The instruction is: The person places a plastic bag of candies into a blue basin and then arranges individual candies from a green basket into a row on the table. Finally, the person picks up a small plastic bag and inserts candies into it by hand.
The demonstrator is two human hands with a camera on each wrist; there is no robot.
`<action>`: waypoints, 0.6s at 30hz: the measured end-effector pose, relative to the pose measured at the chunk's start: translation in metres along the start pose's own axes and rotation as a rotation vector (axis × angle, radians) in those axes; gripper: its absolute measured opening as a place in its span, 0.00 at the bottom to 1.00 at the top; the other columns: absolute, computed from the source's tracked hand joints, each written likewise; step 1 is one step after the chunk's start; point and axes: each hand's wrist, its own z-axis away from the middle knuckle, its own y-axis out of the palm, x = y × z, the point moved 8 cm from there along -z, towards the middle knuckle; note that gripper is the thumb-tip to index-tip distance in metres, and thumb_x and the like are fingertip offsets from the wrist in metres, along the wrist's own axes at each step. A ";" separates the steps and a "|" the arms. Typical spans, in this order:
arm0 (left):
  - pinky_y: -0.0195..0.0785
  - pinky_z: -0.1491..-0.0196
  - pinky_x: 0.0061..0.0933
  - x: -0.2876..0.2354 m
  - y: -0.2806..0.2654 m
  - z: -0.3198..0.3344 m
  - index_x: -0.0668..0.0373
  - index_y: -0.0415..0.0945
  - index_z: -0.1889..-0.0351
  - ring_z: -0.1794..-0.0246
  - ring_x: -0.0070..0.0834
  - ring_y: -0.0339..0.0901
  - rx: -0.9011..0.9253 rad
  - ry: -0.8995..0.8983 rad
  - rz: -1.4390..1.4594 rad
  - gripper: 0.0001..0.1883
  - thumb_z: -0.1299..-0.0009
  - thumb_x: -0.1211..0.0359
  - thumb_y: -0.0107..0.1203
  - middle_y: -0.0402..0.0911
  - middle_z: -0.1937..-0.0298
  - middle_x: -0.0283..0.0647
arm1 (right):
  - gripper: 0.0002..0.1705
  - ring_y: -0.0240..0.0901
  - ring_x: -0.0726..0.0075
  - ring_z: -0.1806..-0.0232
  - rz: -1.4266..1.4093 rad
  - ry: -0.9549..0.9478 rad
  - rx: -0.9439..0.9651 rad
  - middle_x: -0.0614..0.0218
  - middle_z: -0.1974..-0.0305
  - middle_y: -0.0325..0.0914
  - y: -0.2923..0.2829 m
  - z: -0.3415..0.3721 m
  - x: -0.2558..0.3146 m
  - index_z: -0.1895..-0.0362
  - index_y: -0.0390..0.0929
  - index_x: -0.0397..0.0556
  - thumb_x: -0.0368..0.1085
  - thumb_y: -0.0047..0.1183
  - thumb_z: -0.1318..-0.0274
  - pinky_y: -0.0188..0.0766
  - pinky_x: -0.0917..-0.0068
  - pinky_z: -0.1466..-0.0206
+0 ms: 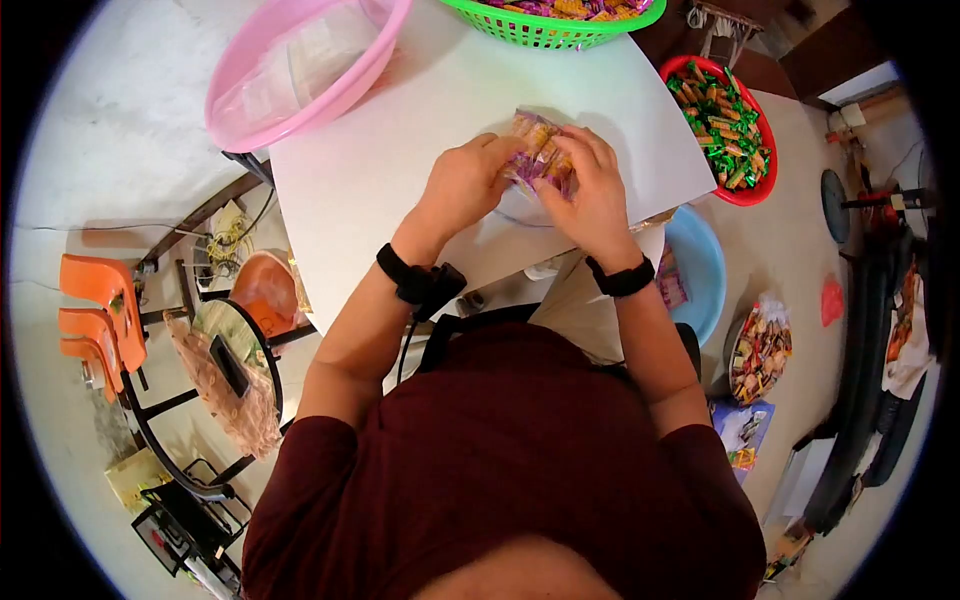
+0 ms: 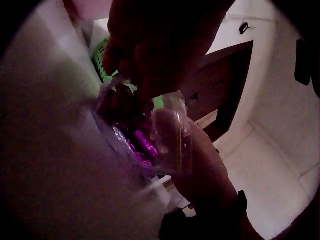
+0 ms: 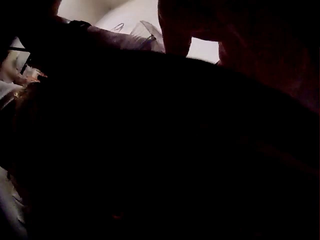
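On the white table (image 1: 380, 200) both hands are at a small clear plastic bag (image 1: 538, 145) of purple-and-yellow wrapped sweets. My left hand (image 1: 462, 187) grips the bag's left side with bent fingers. My right hand (image 1: 592, 200) holds its right side, thumb toward the near edge and fingers over the far part. In the left wrist view, purple foil sweets (image 2: 142, 145) show through the plastic, between the left hand (image 2: 155, 50) above and the right hand (image 2: 202, 160) behind. The right wrist view is mostly dark and hides the grip.
A pink basin (image 1: 290, 130) with clear plastic bags stands at the table's far left. Beyond the bag is a green basket (image 1: 560, 35) of similar sweets. At the right are a red basin (image 1: 770, 150) of green-wrapped sweets and a blue basin (image 1: 710, 270), lower down.
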 end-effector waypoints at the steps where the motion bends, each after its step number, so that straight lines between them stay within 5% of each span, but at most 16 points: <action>1: 0.71 0.64 0.43 0.000 0.001 0.000 0.53 0.77 0.53 0.66 0.48 0.78 -0.026 0.007 0.002 0.18 0.43 0.74 0.59 0.79 0.64 0.44 | 0.28 0.63 0.40 0.39 0.005 0.003 0.016 0.53 0.43 0.71 0.002 0.001 -0.002 0.47 0.73 0.46 0.39 0.62 0.55 0.62 0.52 0.37; 9: 0.71 0.72 0.39 -0.021 0.010 0.010 0.51 0.79 0.58 0.74 0.43 0.78 -0.107 0.056 -0.210 0.15 0.44 0.74 0.59 0.79 0.69 0.39 | 0.20 0.63 0.47 0.38 0.115 -0.028 0.097 0.62 0.45 0.73 0.006 0.002 -0.001 0.50 0.78 0.53 0.37 0.57 0.50 0.61 0.51 0.38; 18: 0.69 0.75 0.38 -0.023 0.008 0.011 0.52 0.79 0.63 0.77 0.41 0.77 -0.156 0.006 -0.262 0.11 0.44 0.72 0.58 0.78 0.74 0.40 | 0.23 0.64 0.51 0.39 0.181 0.030 0.162 0.63 0.48 0.74 0.004 -0.007 0.008 0.47 0.77 0.56 0.39 0.59 0.52 0.61 0.50 0.39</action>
